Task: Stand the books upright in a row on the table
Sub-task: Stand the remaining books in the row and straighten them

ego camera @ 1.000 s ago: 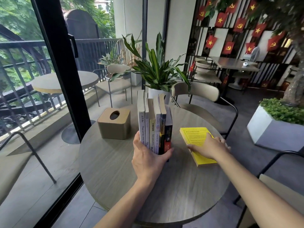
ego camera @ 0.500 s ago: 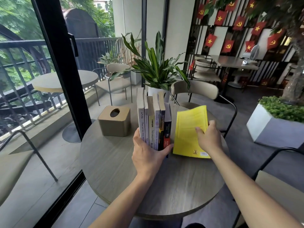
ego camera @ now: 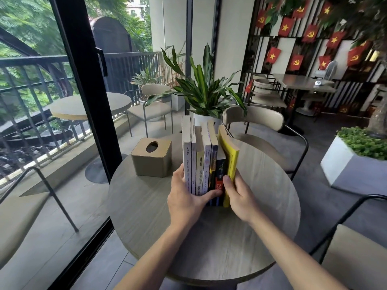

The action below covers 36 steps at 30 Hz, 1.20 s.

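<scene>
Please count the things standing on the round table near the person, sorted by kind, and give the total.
Books standing upright in the row, the yellow book at its right end included: 7
Tissue box: 1
Total: 8

The left hand and the right hand press the row together from both sides on the table.

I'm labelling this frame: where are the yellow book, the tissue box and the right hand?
yellow book (ego camera: 230,155): head view, on its cover near the top.
tissue box (ego camera: 151,162): head view, on its front face.
right hand (ego camera: 240,198): head view, on the back of the hand.
</scene>
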### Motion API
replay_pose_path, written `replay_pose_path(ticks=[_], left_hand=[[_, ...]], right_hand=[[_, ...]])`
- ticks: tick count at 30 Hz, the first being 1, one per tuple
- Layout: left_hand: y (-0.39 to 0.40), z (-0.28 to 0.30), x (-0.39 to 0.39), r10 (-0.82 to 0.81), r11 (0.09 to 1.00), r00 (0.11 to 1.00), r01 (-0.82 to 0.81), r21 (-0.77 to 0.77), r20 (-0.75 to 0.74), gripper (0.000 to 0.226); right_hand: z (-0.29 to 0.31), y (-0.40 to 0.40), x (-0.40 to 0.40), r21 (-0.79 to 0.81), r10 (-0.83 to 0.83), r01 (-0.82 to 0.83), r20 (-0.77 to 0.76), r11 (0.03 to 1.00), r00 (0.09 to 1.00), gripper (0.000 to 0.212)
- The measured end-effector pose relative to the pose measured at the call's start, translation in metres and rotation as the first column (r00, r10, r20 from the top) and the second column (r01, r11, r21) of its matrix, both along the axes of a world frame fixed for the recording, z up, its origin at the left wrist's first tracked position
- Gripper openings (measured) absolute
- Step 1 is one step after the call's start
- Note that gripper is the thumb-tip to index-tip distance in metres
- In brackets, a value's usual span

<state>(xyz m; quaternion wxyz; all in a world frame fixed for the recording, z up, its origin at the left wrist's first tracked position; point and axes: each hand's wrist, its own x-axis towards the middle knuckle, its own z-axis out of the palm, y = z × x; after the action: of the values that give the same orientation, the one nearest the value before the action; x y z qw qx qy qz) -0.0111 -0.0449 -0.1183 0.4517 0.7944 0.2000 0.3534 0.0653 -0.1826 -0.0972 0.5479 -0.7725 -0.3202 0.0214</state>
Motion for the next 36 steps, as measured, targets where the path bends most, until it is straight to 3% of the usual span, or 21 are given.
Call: replay_pose_path(ticks=[3, 7, 13, 16, 29, 32, 36], left_hand=[[0.018, 0.0, 0.001, -0.096, 0.994, 0.995, 0.098, 0.045, -0.034, 0.12], [0.036, 0.006, -0.002, -0.204, 0.979, 0.974, 0.203, -0.018, -0.096, 0.123], [0.038, 0.016, -0.003, -0.257, 0.965, 0.953, 0.263, 0.015, -0.157, 0.125], [0.039, 0.019, 0.0, -0.251, 0.963, 0.948, 0.265, 0.049, -0.196, 0.127], [0.055, 0.034, 0.015, -0.256, 0.953, 0.916, 0.292, 0.075, -0.309, 0.111], [0.06, 0.041, 0.015, -0.267, 0.945, 0.906, 0.312, 0.094, -0.328, 0.112], [0.075, 0.053, 0.013, -0.23, 0.948, 0.902, 0.293, 0.126, -0.367, 0.09]], right_hand=[[0.006, -0.003, 0.0, -0.045, 0.046, -0.046, -0.02, 0.998, 0.999, 0.035], [0.011, -0.003, 0.006, -0.066, 0.052, -0.055, -0.059, 0.996, 0.997, 0.033], [0.017, -0.015, 0.024, -0.075, 0.17, -0.188, -0.197, 0.979, 0.965, 0.064], [0.017, -0.014, 0.028, -0.109, 0.15, -0.17, -0.167, 0.979, 0.975, 0.079], [0.014, 0.01, 0.033, -0.18, 0.069, -0.079, -0.061, 0.981, 0.996, 0.089], [0.015, 0.011, 0.035, -0.183, 0.088, -0.101, -0.076, 0.978, 0.993, 0.095], [0.013, -0.003, 0.044, -0.257, 0.177, -0.209, -0.142, 0.944, 0.974, 0.102]])
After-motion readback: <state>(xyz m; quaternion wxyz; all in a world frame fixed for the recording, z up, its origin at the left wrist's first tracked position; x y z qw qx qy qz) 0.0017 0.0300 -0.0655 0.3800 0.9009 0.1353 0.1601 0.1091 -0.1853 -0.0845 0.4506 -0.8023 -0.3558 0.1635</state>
